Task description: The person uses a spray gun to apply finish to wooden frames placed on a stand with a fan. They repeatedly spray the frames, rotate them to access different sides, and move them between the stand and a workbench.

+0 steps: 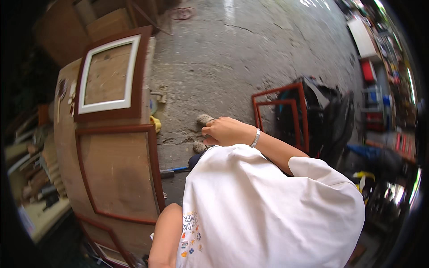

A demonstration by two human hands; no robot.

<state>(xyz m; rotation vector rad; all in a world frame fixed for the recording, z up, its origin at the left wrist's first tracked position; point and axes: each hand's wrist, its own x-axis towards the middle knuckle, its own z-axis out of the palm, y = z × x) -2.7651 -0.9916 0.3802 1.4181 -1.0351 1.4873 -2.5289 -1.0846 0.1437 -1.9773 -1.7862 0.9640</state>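
My right hand (pixel 216 131), with a metal band at the wrist, hangs beside my white shirt (pixel 268 205), above my speckled shoes (pixel 204 119). Its fingers curl downward, and their undersides are hidden. My left forearm (pixel 165 236) runs out of the bottom edge, its hand out of view. Left of me, a red-brown frame with a white inner border (pixel 109 102) lies on a plywood board (pixel 67 147). A larger red-brown frame (pixel 154 174) lies below it, with part of another frame (pixel 96 223) nearer me.
Red-brown frames (pixel 299 96) lean by a black bulky object (pixel 333 120) on the right. Cracked concrete floor (pixel 250 44) stretches ahead. Wood offcuts (pixel 33 174) fill the far left, shelving with assorted items (pixel 375 89) the far right. A red hose (pixel 181 13) lies at the top.
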